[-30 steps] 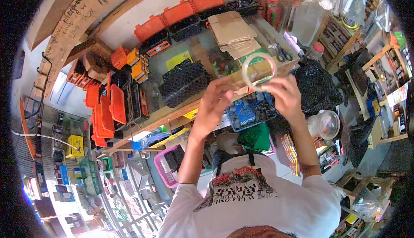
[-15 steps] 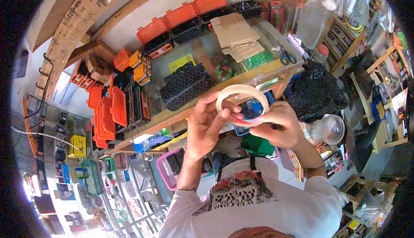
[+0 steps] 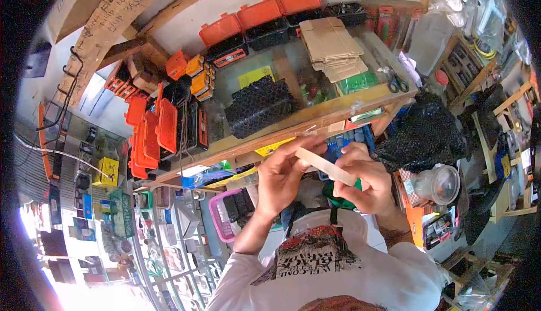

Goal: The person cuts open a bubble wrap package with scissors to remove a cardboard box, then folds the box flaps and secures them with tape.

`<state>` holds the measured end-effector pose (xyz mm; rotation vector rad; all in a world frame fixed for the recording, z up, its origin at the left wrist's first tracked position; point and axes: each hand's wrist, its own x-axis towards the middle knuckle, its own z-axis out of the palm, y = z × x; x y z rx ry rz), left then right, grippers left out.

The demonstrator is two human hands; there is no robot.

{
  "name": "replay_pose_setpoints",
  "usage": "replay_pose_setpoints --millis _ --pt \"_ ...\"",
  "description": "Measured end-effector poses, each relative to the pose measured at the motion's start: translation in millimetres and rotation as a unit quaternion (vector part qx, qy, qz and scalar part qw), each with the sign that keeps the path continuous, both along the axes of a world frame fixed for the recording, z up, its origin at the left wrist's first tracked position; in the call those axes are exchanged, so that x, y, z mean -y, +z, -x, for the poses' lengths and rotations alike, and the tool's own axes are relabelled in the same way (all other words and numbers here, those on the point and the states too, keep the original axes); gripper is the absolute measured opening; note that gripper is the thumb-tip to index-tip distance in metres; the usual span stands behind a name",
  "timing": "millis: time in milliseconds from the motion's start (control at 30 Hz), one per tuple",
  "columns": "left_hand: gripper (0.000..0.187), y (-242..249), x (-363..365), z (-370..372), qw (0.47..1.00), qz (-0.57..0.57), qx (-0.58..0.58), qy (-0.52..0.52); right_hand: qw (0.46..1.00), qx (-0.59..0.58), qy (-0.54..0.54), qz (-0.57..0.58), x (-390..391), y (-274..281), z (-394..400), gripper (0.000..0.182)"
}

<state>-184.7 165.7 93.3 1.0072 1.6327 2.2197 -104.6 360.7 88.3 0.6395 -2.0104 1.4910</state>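
Note:
A roll of cream-coloured tape is held in front of my chest, turned so that its outer edge faces me. My left hand has its fingers and thumb around the left end of the roll. On the other end, my right hand pinches the tape between thumb and curled fingers. Beyond the hands is the bench, with black bubble wrap and a stack of flattened cardboard lying on its glass top.
Orange-lidded toolboxes line the back and left of the bench. Scissors lie near its right corner. A black bubble-wrap bundle and a clear plastic jar stand to my right. A pink basket sits lower left.
The tape roll has turned from showing its open ring to nearly edge-on. Both hands still hold it, and my right fingers have shifted along the rim. The view has moved slightly.

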Motion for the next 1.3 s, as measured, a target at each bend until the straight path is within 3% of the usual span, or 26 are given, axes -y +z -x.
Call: replay_pose_setpoints --millis 33,133,167,267,467,567,667,867,1067,1167,1300 --pt "0.044 9 2 -5 0.993 0.084 -0.044 0.063 0.999 -0.006 -0.023 0.028 4 -1 0 0.027" --pt "0.052 17 5 -5 0.977 0.119 -0.121 0.130 0.997 0.031 -0.015 0.074 10 3 0 0.025" --pt "0.061 22 12 -3 0.950 0.190 -0.187 0.163 0.997 0.026 -0.024 0.062 11 4 1 0.025" --pt "0.058 33 7 -1 0.917 0.173 -0.298 0.203 0.999 0.042 -0.027 0.015 12 3 3 0.024" --pt "0.045 38 6 6 0.910 0.196 -0.302 0.206 0.998 0.002 -0.057 -0.033 23 9 13 0.021" --pt "0.043 41 8 10 0.860 0.220 -0.392 0.242 0.995 0.001 -0.085 -0.055 24 10 14 0.020" --pt "0.040 43 13 10 0.851 0.204 -0.420 0.241 0.990 -0.033 -0.110 -0.084 28 12 20 0.023" --pt "0.025 37 16 15 0.870 0.120 -0.397 0.266 0.988 -0.042 -0.117 -0.097 35 1 30 0.030" --pt "0.024 16 17 20 0.871 0.115 -0.389 0.278 0.983 -0.051 -0.125 -0.125 39 6 35 0.032" --pt "0.022 -7 26 16 0.863 0.154 -0.409 0.253 0.989 0.038 -0.089 -0.116 45 -24 29 0.034" --pt "0.020 -50 48 2 0.883 0.269 -0.365 0.122 0.947 0.316 0.053 0.027 66 -74 -5 0.036"
